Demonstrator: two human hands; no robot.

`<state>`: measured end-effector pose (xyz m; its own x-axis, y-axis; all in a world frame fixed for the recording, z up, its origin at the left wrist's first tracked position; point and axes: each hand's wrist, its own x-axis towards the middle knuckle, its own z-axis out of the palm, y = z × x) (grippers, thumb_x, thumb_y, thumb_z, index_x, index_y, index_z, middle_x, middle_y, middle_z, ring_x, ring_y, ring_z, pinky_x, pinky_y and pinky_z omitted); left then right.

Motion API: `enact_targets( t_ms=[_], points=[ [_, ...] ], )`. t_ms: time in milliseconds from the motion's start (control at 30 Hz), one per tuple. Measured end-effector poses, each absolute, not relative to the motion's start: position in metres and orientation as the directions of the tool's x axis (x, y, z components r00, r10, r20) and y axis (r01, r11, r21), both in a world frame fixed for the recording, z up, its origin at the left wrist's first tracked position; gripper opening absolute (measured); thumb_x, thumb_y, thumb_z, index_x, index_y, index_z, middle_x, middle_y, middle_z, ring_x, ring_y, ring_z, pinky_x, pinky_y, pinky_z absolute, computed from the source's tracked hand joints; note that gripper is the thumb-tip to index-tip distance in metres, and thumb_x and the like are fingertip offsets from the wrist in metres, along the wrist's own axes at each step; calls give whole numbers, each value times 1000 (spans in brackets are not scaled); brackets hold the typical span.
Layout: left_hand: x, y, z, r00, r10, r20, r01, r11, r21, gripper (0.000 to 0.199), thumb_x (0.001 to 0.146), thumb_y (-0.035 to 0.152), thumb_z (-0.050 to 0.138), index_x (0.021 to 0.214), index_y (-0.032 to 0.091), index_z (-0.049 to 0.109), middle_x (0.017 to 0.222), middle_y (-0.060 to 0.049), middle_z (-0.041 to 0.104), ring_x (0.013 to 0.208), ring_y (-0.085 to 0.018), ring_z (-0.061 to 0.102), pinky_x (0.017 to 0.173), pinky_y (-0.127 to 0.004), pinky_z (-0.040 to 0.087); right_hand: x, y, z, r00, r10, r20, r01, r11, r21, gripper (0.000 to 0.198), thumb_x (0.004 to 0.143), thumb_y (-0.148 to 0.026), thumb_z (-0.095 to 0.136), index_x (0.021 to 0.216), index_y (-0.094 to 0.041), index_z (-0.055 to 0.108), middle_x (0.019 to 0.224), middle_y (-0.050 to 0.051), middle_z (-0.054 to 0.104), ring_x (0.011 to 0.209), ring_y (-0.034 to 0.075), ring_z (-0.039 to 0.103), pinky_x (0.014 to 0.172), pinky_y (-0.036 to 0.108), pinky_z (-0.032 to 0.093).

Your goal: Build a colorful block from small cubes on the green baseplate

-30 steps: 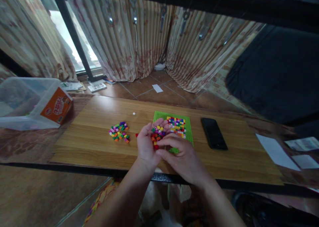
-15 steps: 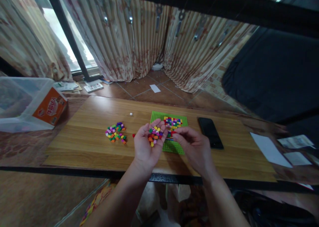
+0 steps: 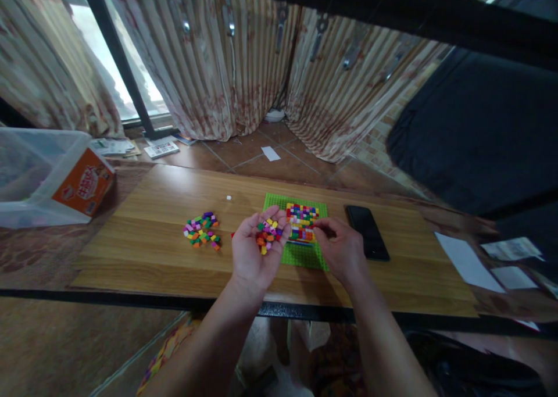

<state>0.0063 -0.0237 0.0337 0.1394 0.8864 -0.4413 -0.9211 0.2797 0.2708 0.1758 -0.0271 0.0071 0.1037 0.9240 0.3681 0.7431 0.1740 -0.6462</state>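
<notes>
My left hand (image 3: 253, 251) is palm up and cupped, holding a loose heap of small coloured toy bricks (image 3: 269, 234). To its right a green studded baseplate (image 3: 300, 258) lies on the table, carrying a block of multicoloured bricks (image 3: 302, 212) built in rows. Thumb and forefinger of my right hand (image 3: 342, 249) are pinched together at the right edge of that block. A bit of red shows at the fingertips, apparently a small red brick (image 3: 312, 226); whether it touches the block I cannot tell. My left fingers cover the block's left side.
A loose pile of bricks (image 3: 201, 232) lies left on the wooden table (image 3: 152, 257), with a single white brick (image 3: 229, 197) behind it. A black phone (image 3: 368, 232) rests right of the baseplate. A clear plastic bin (image 3: 39, 176) stands beyond the table's left end.
My right hand has shifted slightly right and away from my left hand, uncovering more of the brick block. My left hand stays cupped around its bricks.
</notes>
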Motion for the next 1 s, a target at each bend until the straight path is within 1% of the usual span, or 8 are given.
enact_targets(
  t_ms=[133, 300, 400, 500, 633, 800, 900, 1000],
  points=[
    [5, -23, 36, 129, 889, -439, -924, 268, 272, 24, 84, 22, 51, 82, 7, 70, 80, -12, 69, 69, -14, 64, 74, -29, 55, 171, -24, 4, 41, 918, 394, 827, 189, -529, 15, 82, -20, 53, 80, -16, 67, 79, 6, 66, 73, 19, 63, 70, 32, 47],
    [4, -23, 36, 130, 896, -425, -924, 265, 276, 23, 83, 22, 52, 81, 8, 70, 80, -11, 69, 70, -14, 64, 75, -29, 55, 166, -23, 2, 43, 916, 399, 885, 151, -441, 16, 82, -18, 52, 78, -17, 67, 79, 6, 65, 72, 19, 61, 71, 32, 46],
    [3, -24, 35, 128, 902, -412, -924, 260, 281, 22, 82, 22, 53, 82, 8, 70, 81, -12, 69, 70, -14, 64, 76, -29, 55, 164, -23, 1, 84, 904, 420, 891, 121, -437, 16, 81, -20, 54, 76, -17, 69, 79, 6, 64, 74, 20, 59, 71, 33, 45],
    [2, -24, 34, 127, 904, -407, -922, 259, 288, 22, 81, 22, 54, 82, 8, 70, 80, -11, 69, 70, -14, 64, 75, -29, 55, 165, -22, 1, 169, 897, 408, 856, 72, -513, 14, 78, -25, 58, 75, -18, 71, 81, 6, 64, 70, 19, 57, 68, 33, 44],
    [1, -23, 34, 131, 902, -412, -924, 261, 279, 22, 81, 22, 53, 82, 8, 70, 80, -11, 69, 69, -14, 65, 75, -29, 55, 171, -16, -3, 349, 901, 258, 692, -62, -719, 19, 69, -34, 69, 77, -17, 71, 77, 4, 64, 59, 16, 52, 60, 32, 41],
    [1, -23, 35, 135, 898, -419, -922, 268, 279, 21, 81, 22, 54, 81, 9, 71, 79, -11, 69, 68, -13, 64, 74, -28, 56, 174, -8, -13, 469, 883, 25, 347, -158, -924, 35, 53, -36, 80, 80, -17, 67, 70, 1, 64, 60, 16, 53, 59, 31, 42],
    [1, -24, 35, 135, 895, -425, -922, 270, 276, 21, 81, 21, 54, 81, 8, 70, 79, -11, 69, 69, -14, 64, 75, -28, 56, 172, -7, -17, 498, 864, -76, 128, -159, -979, 38, 48, -32, 83, 77, -18, 63, 69, -1, 63, 61, 15, 55, 60, 30, 44],
    [1, -23, 35, 133, 891, -433, -920, 273, 280, 22, 81, 22, 53, 84, 8, 70, 81, -11, 69, 70, -14, 64, 75, -29, 56, 170, -7, -18, 495, 853, -163, -21, -176, -984, 40, 44, -28, 84, 74, -18, 60, 68, -4, 61, 60, 13, 56, 59, 28, 44]
  ],
)
